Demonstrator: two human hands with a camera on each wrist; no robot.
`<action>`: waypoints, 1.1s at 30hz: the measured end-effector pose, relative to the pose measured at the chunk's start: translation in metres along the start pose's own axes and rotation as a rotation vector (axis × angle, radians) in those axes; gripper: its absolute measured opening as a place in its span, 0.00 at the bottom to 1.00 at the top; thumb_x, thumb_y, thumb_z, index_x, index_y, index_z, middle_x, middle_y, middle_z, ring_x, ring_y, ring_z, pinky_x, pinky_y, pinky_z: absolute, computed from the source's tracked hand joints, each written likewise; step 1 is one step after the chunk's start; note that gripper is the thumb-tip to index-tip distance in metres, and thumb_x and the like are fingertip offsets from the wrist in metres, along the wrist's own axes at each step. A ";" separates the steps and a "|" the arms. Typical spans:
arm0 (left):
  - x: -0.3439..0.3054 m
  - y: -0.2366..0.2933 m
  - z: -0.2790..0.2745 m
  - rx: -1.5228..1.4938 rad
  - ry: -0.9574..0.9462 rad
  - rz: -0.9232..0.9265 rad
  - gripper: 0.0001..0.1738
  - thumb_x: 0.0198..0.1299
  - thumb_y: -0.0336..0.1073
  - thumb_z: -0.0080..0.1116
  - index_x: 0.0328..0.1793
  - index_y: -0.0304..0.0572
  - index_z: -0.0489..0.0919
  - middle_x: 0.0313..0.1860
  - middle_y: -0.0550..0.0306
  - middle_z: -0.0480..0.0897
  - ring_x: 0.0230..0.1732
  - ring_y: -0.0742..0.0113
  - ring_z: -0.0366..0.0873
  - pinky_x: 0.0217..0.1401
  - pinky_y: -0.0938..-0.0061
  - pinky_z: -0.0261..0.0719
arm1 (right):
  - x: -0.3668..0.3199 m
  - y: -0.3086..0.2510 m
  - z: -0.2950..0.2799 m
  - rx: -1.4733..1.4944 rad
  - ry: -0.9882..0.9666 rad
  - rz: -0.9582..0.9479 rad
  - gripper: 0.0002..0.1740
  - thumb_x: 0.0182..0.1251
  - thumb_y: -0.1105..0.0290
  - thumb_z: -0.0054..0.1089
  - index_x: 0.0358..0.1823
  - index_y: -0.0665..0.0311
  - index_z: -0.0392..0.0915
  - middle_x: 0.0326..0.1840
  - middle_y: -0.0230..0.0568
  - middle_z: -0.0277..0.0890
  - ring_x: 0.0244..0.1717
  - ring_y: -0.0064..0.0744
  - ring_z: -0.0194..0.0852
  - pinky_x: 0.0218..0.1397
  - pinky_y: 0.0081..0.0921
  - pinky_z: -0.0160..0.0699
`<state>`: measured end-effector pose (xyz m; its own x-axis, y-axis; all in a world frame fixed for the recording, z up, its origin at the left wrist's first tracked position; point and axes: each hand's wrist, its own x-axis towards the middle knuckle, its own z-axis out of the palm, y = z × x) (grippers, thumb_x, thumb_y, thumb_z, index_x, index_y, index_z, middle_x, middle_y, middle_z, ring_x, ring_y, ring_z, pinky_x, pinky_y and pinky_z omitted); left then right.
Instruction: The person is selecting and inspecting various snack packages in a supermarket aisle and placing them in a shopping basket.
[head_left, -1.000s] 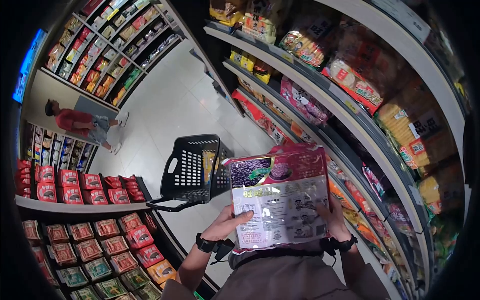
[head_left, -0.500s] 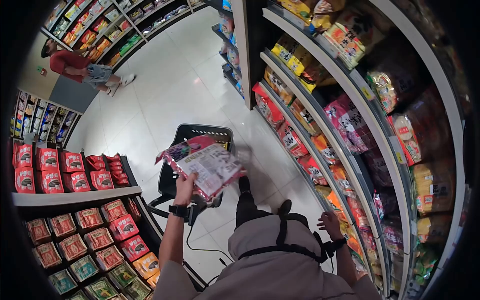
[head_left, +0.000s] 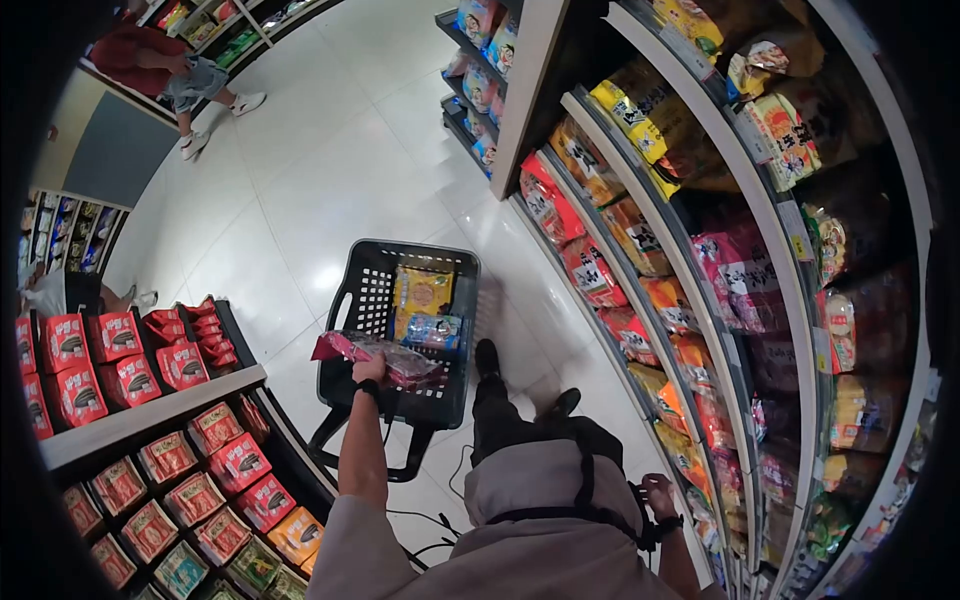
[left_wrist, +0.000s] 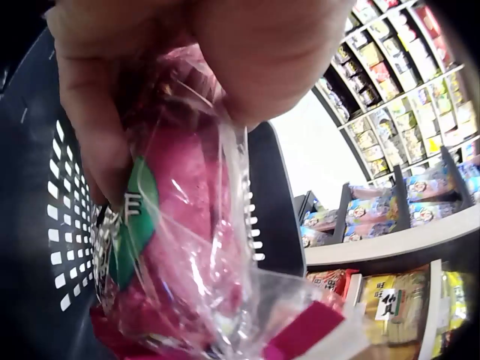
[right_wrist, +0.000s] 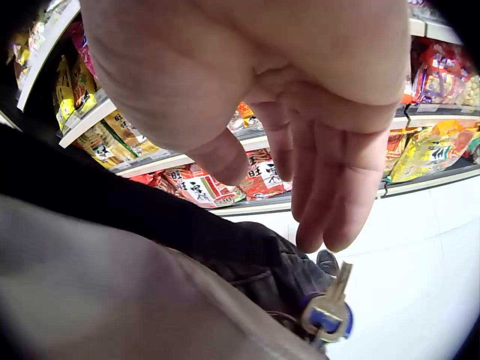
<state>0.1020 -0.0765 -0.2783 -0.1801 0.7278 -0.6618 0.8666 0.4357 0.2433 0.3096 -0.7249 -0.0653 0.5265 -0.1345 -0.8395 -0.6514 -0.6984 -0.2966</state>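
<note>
The left hand (head_left: 370, 368) grips a magenta and clear plastic package (head_left: 405, 362) over the near part of a black basket (head_left: 462, 300). Seen from the left wrist, the fingers (left_wrist: 94, 127) and thumb pinch the crinkled package (left_wrist: 187, 217), with the perforated basket wall (left_wrist: 64, 225) beside it. Inside the basket lie a yellow package (head_left: 424, 292) and a blue one (head_left: 434, 331). At the person's right side hangs the right hand (head_left: 660, 495), holding nothing; its fingers are loosely bent in the right wrist view (right_wrist: 300, 135).
Shelves of bagged snacks (head_left: 740, 275) curve along the right. At the lower left stands a display of red packets (head_left: 130, 378). A person in a red top (head_left: 140, 52) is at the upper left. Keys (right_wrist: 328, 311) hang near the waist. Tiled floor (head_left: 330, 150) stretches ahead.
The right hand has let go of the package and dropped to the side. The left hand has carried it leftward and down over the basket, turning it nearly edge-on. The shelves have shifted in view.
</note>
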 end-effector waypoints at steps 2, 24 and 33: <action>-0.013 0.015 0.011 0.196 0.109 -0.014 0.39 0.44 0.59 0.67 0.47 0.25 0.80 0.47 0.35 0.81 0.54 0.46 0.79 0.57 0.63 0.76 | -0.006 -0.009 0.009 0.031 -0.005 -0.007 0.22 0.65 0.62 0.58 0.54 0.69 0.69 0.39 0.50 0.80 0.36 0.36 0.80 0.35 0.30 0.80; -0.116 0.031 -0.035 0.352 -0.605 0.599 0.28 0.60 0.52 0.55 0.24 0.30 0.80 0.17 0.51 0.79 0.23 0.72 0.77 0.26 0.72 0.74 | 0.000 0.063 0.000 -0.172 0.119 -0.149 0.24 0.60 0.59 0.61 0.50 0.71 0.76 0.37 0.53 0.83 0.35 0.34 0.83 0.40 0.27 0.82; -0.258 -0.072 -0.074 1.361 0.060 1.063 0.38 0.34 0.60 0.74 0.40 0.31 0.79 0.37 0.39 0.82 0.36 0.43 0.83 0.41 0.55 0.81 | 0.062 0.185 -0.054 0.304 0.023 -0.099 0.25 0.62 0.62 0.58 0.54 0.75 0.71 0.35 0.52 0.82 0.29 0.34 0.84 0.28 0.27 0.84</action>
<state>0.0513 -0.2564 -0.0729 0.6978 0.4080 -0.5887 0.3427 -0.9119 -0.2257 0.2512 -0.8999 -0.1479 0.6057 -0.0948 -0.7900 -0.7277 -0.4676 -0.5018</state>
